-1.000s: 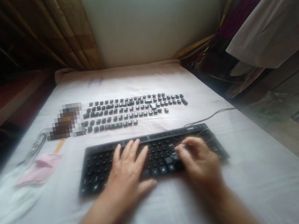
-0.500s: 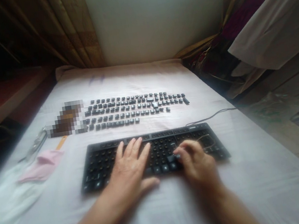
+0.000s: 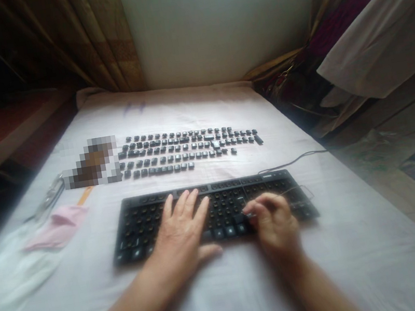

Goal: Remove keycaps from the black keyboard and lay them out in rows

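Note:
A black keyboard lies on the pale cloth, with most of its keycaps off and a few large ones still along its front row. My left hand rests spread on the keyboard's middle-left part, fingers stretched apart. Over the right half, my right hand is closed in a pinch around a thin wire tool. Its bent end sticks out to the right of my knuckles, and its tip by my fingertips meets the keys near a large dark keycap. Beyond the keyboard, loose black keycaps lie in several rows.
A pink cloth and white fabric lie at the left, near a clear-looking object and a pixelated patch. The keyboard cable runs off the right edge. Curtains hang behind.
My right hand has turned slightly, and the wire's outer end has swung to the right. My left hand stays in nearly the same place on the keyboard.

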### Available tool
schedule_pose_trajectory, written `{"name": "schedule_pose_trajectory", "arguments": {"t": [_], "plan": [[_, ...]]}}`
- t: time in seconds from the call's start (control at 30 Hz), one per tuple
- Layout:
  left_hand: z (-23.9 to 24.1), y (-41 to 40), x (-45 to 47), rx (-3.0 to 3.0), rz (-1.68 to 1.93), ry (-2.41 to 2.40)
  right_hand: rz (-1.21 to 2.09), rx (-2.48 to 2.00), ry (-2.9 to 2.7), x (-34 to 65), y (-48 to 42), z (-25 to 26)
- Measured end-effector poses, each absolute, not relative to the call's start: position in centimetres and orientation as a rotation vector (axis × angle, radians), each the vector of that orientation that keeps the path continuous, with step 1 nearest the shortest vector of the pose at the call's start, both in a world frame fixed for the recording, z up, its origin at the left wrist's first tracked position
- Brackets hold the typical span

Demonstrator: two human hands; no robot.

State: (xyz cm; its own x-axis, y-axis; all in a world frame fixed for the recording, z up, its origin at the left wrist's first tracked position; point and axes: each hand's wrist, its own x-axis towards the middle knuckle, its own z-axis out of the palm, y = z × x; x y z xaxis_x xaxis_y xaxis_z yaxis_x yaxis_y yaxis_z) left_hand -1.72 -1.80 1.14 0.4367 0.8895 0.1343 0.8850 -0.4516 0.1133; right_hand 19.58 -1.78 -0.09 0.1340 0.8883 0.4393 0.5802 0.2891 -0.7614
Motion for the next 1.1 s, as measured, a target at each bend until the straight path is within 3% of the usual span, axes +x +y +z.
{"name": "schedule_pose_trajectory", "arguments": {"t": [0.37, 0.7, 0.93, 1.1], "plan": [[1.0, -1.8, -1.6, 2.650, 0.244, 1.634, 0.575, -1.248, -1.194, 19.2, -1.5, 0.8], [0.6, -2.0, -1.7, 2.664, 0.350, 1.624, 0.591, -1.238, -1.238, 19.6, -1.2, 0.6], [3.2, -2.4, -0.1, 2.572, 0.649, 1.506, 0.575, -1.223, -1.267, 19.0, -1.8, 0.5], [4.7, -1.7, 1.3, 2.417, 0.656, 1.388, 0.577, -1.136, -1.314, 18.6, -2.2, 0.9]]}}
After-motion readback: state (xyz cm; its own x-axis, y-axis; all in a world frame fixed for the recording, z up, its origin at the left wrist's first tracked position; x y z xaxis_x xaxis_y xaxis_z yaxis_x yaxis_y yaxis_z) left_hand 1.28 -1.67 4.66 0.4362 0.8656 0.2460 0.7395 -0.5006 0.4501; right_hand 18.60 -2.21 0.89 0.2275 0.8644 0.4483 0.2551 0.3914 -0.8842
